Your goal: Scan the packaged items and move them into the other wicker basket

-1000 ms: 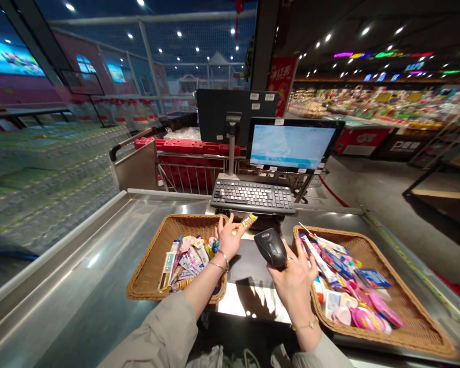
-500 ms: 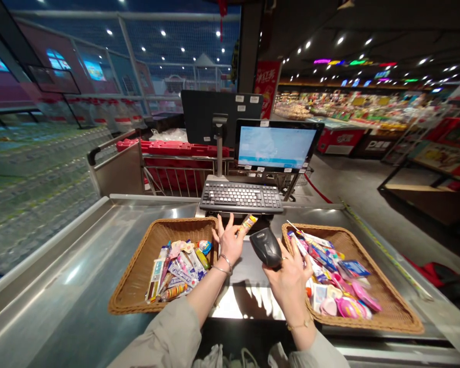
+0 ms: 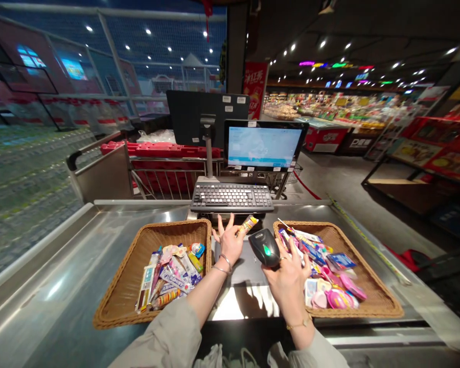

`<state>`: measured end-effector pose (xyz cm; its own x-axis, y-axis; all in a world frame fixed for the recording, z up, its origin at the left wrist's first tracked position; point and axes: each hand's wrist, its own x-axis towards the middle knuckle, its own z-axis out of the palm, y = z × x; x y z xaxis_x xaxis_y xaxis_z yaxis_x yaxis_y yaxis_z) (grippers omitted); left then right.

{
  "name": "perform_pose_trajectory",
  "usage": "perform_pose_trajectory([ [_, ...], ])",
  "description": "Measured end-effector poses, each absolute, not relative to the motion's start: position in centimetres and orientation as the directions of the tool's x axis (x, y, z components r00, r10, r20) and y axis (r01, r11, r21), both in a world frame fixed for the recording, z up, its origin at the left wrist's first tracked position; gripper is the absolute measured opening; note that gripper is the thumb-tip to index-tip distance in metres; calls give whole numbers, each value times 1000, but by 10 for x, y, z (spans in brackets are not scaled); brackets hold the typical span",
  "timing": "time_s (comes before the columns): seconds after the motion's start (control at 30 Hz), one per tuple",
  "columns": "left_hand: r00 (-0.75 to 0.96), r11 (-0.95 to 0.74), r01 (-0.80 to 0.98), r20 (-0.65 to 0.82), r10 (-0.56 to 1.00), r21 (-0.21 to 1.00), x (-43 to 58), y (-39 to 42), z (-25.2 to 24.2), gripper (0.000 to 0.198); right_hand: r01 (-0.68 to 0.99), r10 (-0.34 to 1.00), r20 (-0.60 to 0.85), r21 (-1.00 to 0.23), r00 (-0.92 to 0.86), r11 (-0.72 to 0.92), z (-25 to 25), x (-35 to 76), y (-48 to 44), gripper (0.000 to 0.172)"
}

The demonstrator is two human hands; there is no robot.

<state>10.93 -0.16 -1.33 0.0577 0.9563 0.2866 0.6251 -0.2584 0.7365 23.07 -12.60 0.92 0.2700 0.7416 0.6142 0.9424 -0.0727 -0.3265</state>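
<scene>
My left hand (image 3: 228, 241) holds a small yellow snack packet (image 3: 248, 223) pinched at its tip, other fingers spread, just in front of the keyboard (image 3: 232, 197). My right hand (image 3: 287, 276) grips a black handheld barcode scanner (image 3: 266, 247), which points at the packet and shows a green light. Both hands hover over the dark scan plate (image 3: 245, 266) between two wicker baskets. The left basket (image 3: 138, 271) holds several wrapped sweets; the right basket (image 3: 364, 286) holds several colourful packets.
A lit checkout screen (image 3: 263, 146) and a dark customer display (image 3: 207, 112) stand behind the keyboard. Beyond them sits a trolley (image 3: 111, 168) with red crates. The steel counter (image 3: 61, 286) extends left; shop aisles lie to the right.
The view has swung a little rightward, so everything sits lower left. A green light now shows on the scanner. Both hands keep their hold and stay close together.
</scene>
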Motion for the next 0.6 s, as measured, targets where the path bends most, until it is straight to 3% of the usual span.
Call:
perform_pose_trajectory([
  [0.3, 58, -271, 651, 309, 949, 709, 121, -7, -5, 17, 940, 730, 618, -326, 292, -101, 1, 243, -129, 22],
  [0.6, 111, -343, 665, 367, 924, 663, 134, -12, -1, 18, 920, 674, 636, -339, 377, -196, -2, 259, -139, 29],
])
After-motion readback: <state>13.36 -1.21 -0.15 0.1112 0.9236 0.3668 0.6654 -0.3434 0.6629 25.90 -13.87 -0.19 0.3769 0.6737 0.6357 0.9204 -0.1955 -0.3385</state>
